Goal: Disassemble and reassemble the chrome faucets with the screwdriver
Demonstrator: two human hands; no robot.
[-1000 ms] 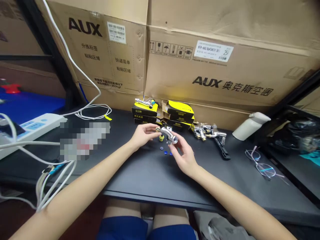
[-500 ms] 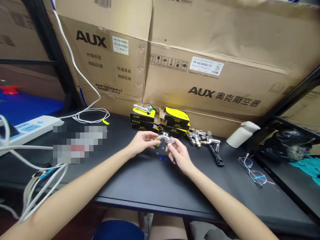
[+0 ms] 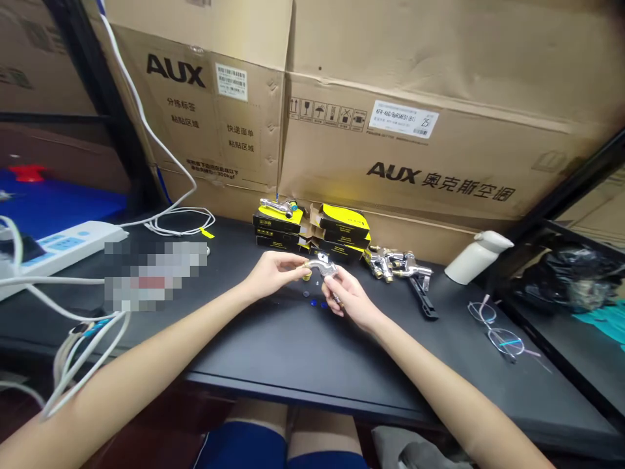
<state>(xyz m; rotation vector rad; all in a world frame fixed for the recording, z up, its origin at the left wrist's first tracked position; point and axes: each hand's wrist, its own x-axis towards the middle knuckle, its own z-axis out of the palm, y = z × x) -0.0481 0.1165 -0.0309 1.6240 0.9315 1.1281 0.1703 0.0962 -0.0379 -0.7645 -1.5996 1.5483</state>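
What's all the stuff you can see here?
Table: one, black, centre
Cardboard: count unclear, brown, back
Small boxes: two stacks, black-yellow, table's back
Held tap: one, silver, centre
Loose tap: one, silver, on left stack
Tap pile: several, silver, right
Handle: one, black, right
Fitting: one, yellow, centre
Discs: two blue, one grey, centre
Flask: one, white, right
Glasses: one pair, silvery, right
Bag: one, black, far right
Turquoise thing: one, turquoise, far right
Power strip: one, white, left
Cables: several, white, left
Blurred thing: one, greyish, left
Red thing: one, red, on blue surface
Frame: bars, black, both sides
Grey cloth: one, grey, bottom
Shorts: one, blue, bottom
Left grip: one, bare, held tap's left end
Right grip: one, bare, its right end
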